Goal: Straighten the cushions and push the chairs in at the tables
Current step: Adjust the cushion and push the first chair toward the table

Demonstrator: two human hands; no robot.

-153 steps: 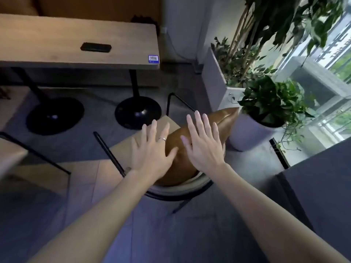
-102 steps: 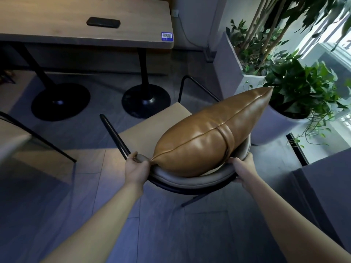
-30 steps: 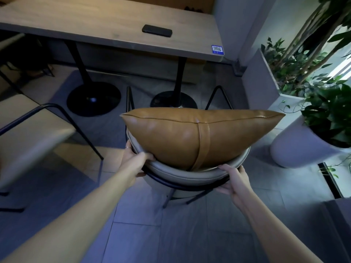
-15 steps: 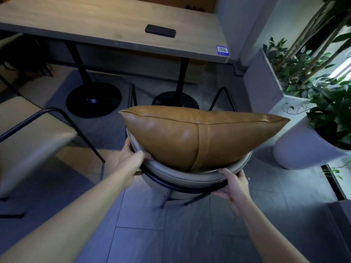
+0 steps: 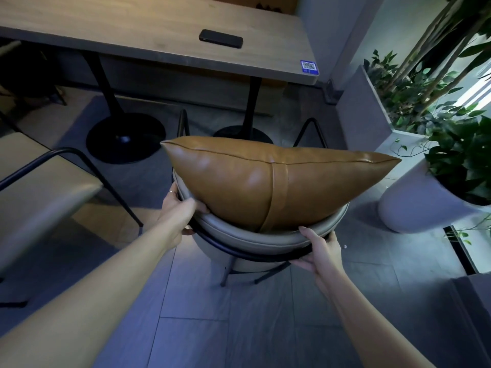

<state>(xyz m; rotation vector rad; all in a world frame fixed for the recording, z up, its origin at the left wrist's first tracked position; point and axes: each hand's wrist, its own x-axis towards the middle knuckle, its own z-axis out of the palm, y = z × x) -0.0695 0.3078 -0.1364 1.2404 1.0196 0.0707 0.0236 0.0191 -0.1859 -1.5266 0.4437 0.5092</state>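
A tan leather cushion (image 5: 247,179) stands on edge against the curved grey backrest of a chair (image 5: 247,239) with a black metal frame. My left hand (image 5: 179,205) grips the backrest's left side, thumb over the top. On the right side of the backrest my right hand (image 5: 320,248) holds the black frame from below. The chair faces a long wooden table (image 5: 132,25), its armrest loops just short of the table's near edge. The seat is hidden behind the cushion.
A black phone (image 5: 221,41) and a blue QR sticker (image 5: 309,67) lie on the table. Two black pedestal bases (image 5: 125,140) stand under it. Another chair (image 5: 39,187) sits at the left. A white plant pot (image 5: 422,200) and a grey planter (image 5: 364,102) crowd the right.
The chair was turned to face the table and has slid slightly closer to it. Both hands keep their hold on the backrest; earlier they patted the cushion.
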